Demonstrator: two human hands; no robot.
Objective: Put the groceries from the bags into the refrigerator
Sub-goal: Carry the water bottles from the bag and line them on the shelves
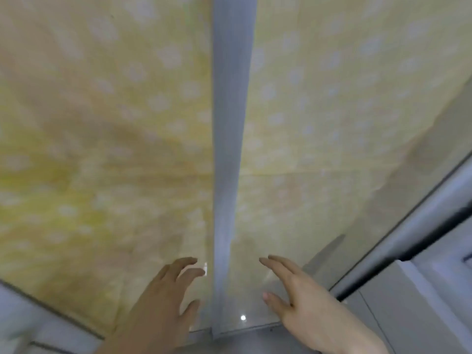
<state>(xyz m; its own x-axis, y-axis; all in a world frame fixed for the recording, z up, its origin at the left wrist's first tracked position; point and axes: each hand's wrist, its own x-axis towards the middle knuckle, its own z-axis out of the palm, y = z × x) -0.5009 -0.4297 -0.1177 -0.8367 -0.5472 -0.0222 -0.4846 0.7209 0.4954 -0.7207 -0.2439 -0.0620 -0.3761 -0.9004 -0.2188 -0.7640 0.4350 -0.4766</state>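
Both hands open at the refrigerator front

Two bare hands reach up from the bottom edge, nearest the lens. Left hand (163,297) at 7 o'clock has loosely spread fingers grasping nothing; right hand (298,300) at 5 o'clock is flat and released, fingers straight. Between them a pale grey vertical strip (231,139) runs up to 12 o'clock, dividing the refrigerator's (319,226) front. Yellow sheeting (102,123) with white spots covers both panels. Everything is blurred; no groceries or bags are visible
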